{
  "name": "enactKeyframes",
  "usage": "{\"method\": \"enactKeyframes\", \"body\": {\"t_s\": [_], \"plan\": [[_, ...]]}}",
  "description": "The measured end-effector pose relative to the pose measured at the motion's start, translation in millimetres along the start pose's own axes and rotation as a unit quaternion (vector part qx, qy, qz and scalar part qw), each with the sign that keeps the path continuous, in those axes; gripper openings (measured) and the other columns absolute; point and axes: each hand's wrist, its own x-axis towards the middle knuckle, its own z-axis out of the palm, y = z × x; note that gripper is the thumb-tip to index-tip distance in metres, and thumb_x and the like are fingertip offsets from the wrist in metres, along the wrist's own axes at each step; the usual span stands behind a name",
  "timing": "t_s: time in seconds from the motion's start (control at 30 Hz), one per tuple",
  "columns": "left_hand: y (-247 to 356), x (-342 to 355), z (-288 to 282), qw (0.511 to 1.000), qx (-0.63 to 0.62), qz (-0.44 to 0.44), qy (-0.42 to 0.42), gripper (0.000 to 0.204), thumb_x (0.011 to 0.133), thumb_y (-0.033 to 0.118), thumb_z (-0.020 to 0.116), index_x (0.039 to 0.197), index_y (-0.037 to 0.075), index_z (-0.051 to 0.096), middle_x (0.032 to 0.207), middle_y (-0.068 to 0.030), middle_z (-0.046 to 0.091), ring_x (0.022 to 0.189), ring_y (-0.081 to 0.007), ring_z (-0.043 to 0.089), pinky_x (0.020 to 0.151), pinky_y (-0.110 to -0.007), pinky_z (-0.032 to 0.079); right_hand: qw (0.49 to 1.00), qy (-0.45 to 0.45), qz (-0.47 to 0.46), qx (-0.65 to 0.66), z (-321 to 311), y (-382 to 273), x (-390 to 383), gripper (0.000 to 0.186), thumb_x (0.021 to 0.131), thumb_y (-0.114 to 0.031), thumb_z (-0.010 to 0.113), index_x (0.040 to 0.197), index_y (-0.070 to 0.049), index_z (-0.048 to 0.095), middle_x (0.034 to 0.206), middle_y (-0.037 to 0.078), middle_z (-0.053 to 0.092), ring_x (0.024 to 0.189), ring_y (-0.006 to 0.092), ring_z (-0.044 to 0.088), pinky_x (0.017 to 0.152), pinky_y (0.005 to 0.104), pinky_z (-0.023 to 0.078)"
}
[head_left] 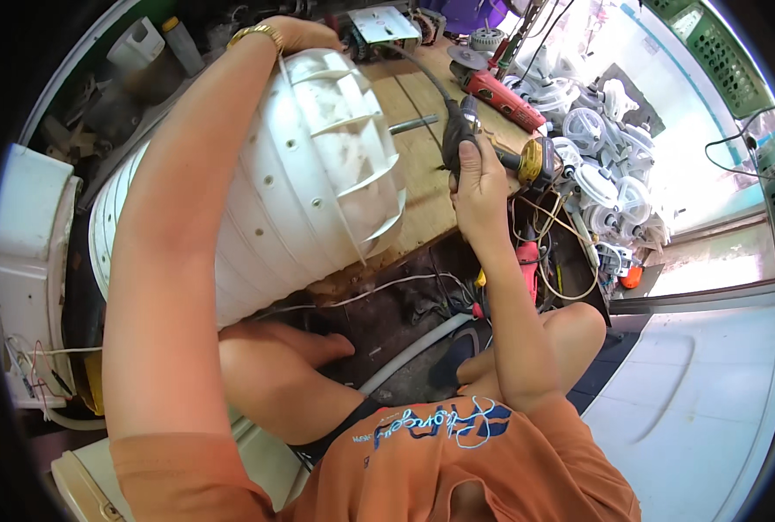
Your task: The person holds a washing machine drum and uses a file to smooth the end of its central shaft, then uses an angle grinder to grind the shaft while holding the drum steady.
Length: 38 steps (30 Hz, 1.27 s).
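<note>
A big white plastic drum (270, 187), like a washing machine tub, lies on its side at the left, with small holes around its wall and fins at its right end. A grey metal shaft (413, 124) juts out beyond that end. My left arm reaches across the drum, and my left hand (305, 35) curls over its far edge, fingertips partly hidden. In my right hand (479, 178) is a cordless drill (459, 135) with a yellow and black battery (537, 162); its chuck points away from me, and my thumb lies on its body.
A red angle grinder (499, 97) lies on the wooden board (413, 196) beyond the drill. White plastic parts (592, 174) are heaped at the right. A metal-plated device (383, 26) stands at the far edge. A grey hose (413, 352) and cables run below, near my legs.
</note>
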Motion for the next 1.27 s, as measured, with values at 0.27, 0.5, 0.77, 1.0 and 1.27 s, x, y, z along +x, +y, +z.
{"method": "enactKeyframes", "body": {"t_s": [0.27, 0.5, 0.77, 1.0, 1.27], "plan": [[-2, -44, 0, 0.999, 0.005, 0.027, -0.032, 0.035, 0.096, 0.035, 0.058, 0.106, 0.004, 0.070, 0.095, -0.0032, 0.069, 0.089, -0.0138, 0.058, 0.089, -0.033, 0.046, 0.997, -0.035, 0.043, 0.060, -49, -31, -90, 0.035, 0.107, -0.034, 0.052, 0.118, -0.001, 0.061, 0.072, 0.003, 0.056, 0.061, 0.0087, 0.046, 0.054, 0.0250, 0.036], [-16, -49, 10, 0.996, -0.065, -0.040, -0.039, 0.037, 0.097, 0.038, 0.060, 0.106, 0.004, 0.072, 0.101, -0.0021, 0.069, 0.096, -0.0116, 0.058, 0.092, -0.032, 0.045, 0.989, -0.011, 0.108, 0.103, -22, -28, -69, 0.033, 0.107, -0.028, 0.052, 0.120, 0.001, 0.060, 0.082, 0.006, 0.059, 0.061, 0.0154, 0.048, 0.058, 0.0302, 0.042], [-30, -19, -7, 0.999, -0.019, 0.027, -0.040, 0.041, 0.101, 0.037, 0.056, 0.111, -0.001, 0.066, 0.108, -0.0117, 0.070, 0.103, -0.0189, 0.061, 0.096, -0.033, 0.045, 0.999, -0.008, -0.020, 0.038, 13, 7, 0, 0.027, 0.106, -0.025, 0.053, 0.102, 0.002, 0.058, 0.073, 0.023, 0.050, 0.064, 0.0315, 0.047, 0.063, 0.0409, 0.044], [-4, -62, -2, 0.982, -0.149, -0.004, 0.111, 0.038, 0.094, 0.038, 0.069, 0.110, 0.003, 0.068, 0.101, -0.0048, 0.067, 0.097, -0.0141, 0.058, 0.090, -0.032, 0.048, 0.990, -0.006, -0.143, 0.010, 22, 10, 6, 0.026, 0.103, -0.026, 0.061, 0.104, 0.000, 0.059, 0.066, 0.025, 0.050, 0.055, 0.0367, 0.052, 0.055, 0.0418, 0.042], [183, -233, -28, 0.629, -0.170, 0.505, 0.565, 0.050, 0.082, 0.020, 0.080, 0.124, 0.002, 0.062, 0.126, -0.0078, 0.060, 0.110, -0.0163, 0.056, 0.095, -0.034, 0.048, 0.990, -0.062, -0.129, 0.005, 2, 13, 7, 0.031, 0.104, -0.032, 0.059, 0.105, -0.002, 0.055, 0.068, 0.025, 0.052, 0.058, 0.0397, 0.051, 0.056, 0.0418, 0.041]]}}
